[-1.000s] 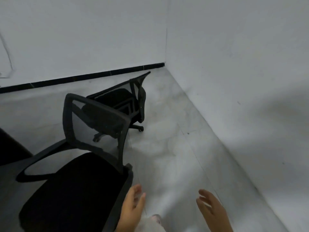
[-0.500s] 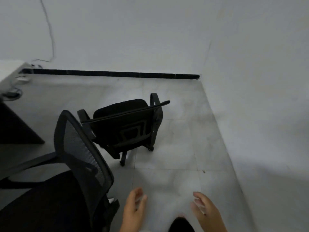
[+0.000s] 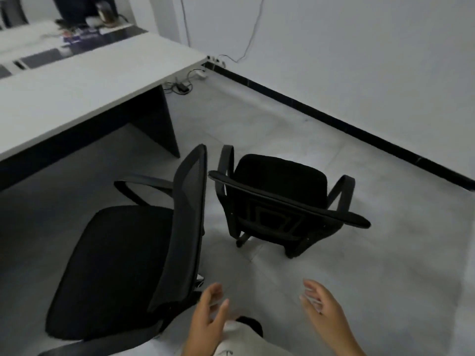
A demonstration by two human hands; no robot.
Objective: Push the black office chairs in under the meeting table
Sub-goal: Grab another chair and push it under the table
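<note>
Left hand (image 3: 209,319) empty, near chair (image 3: 123,265) cut off below.

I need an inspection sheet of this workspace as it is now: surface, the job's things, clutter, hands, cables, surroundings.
Surface: grey tiled floor.
Job's things: near chair and far chair, both outside the meeting table.
Clutter: blurred items on the table's far end.
Hands: left hand and right hand open, touching nothing.
Cables: power strip on the floor; wall cable.
Surroundings: white walls, black skirting.
</note>
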